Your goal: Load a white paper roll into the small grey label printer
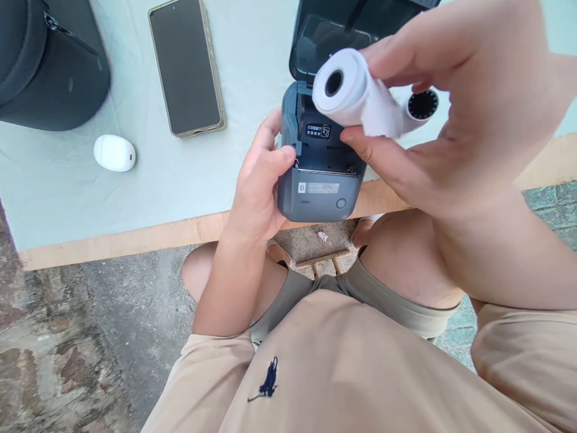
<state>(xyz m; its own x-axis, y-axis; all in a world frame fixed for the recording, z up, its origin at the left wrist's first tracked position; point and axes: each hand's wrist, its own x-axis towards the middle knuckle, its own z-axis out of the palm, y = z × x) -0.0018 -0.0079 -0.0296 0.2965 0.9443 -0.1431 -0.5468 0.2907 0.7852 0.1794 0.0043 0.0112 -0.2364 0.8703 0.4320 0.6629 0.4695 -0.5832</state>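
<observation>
Paper roll (356,93), white w/ dark core hole facing the camera, is up in the air just above the printer's (320,168) open bay, pinched in the right hand (455,114): fingers on top, thumb (374,153) underneath, grip closed on it. A loose flap of paper hangs from the roll toward the right, under the fingers. Roll isn't touching the printer; it sits tilted, core end pointing left and toward the viewer.

Printer is a small dark grey-blue box at the near edge of the bench (135,198), lid (333,36) swung up and back. A black label w/ white text shows inside the bay. Front face has a narrow pale strip and a round button at its right.

Left hand (259,183) wraps the printer's left side, thumb tip on the top-left edge of the bay, grip closed around the body, holding it.

A small round black-and-white ribbed cap or spool end (422,104) shows just behind the roll, to its right; can't tell whether it lies on the bench or touches the roll.

Elsewhere on the bench, which is covered w/ a pale cloth: phone (186,65) face up, screen dark, left of the printer; white oval gadget (114,153) nearer the edge, left of the phone; dark zipped case (49,60) at far left corner, partly out of frame. All well apart from the hands.

Person is seated, beige shirt & shorts, knees under the bench edge.
</observation>
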